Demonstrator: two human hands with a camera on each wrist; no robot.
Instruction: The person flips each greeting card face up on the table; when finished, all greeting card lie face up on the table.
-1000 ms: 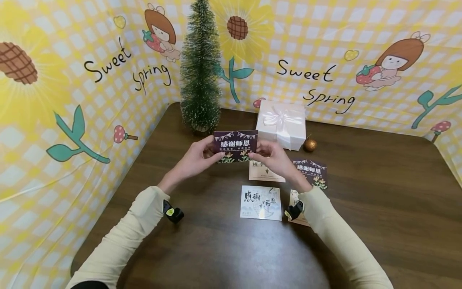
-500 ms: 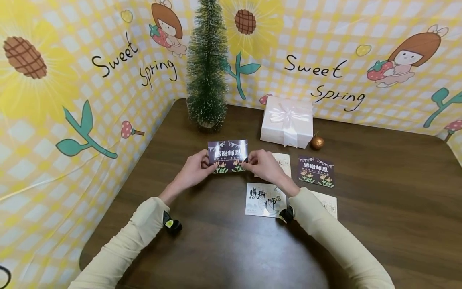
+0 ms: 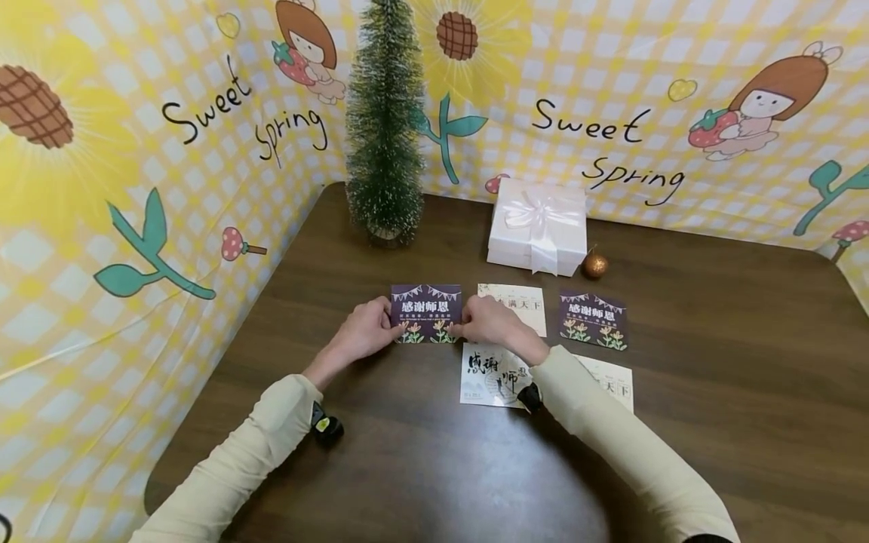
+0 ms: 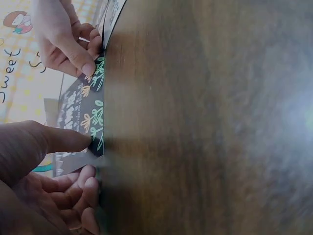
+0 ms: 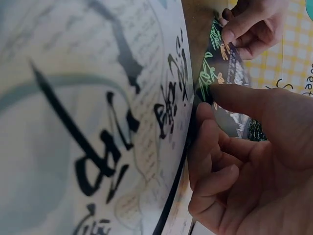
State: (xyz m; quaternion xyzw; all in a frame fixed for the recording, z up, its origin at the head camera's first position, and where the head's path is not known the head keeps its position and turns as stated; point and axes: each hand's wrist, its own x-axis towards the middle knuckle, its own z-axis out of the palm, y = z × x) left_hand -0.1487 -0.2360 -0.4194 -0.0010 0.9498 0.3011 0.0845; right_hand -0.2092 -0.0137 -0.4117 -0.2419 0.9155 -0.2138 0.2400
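Note:
A dark purple card (image 3: 425,312) with white characters and flowers is low over the brown table (image 3: 421,467), its lower edge at the tabletop. My left hand (image 3: 363,333) pinches its left end, thumb on the face (image 4: 73,139). My right hand (image 3: 490,320) pinches its right end (image 5: 220,73). Beside it lie a cream card (image 3: 519,300), a second purple card (image 3: 593,320), a white card with brush writing (image 3: 490,371) and another cream card (image 3: 611,383) half under my right sleeve.
A small green tree (image 3: 385,121) stands at the back left. A white gift box with a bow (image 3: 538,226) and a gold bauble (image 3: 594,265) sit behind the cards. A yellow checked backdrop (image 3: 170,151) walls the left and back.
Both hands have lowered the purple card from mid-air down toward the table, left of the cream card. The other cards have not moved.

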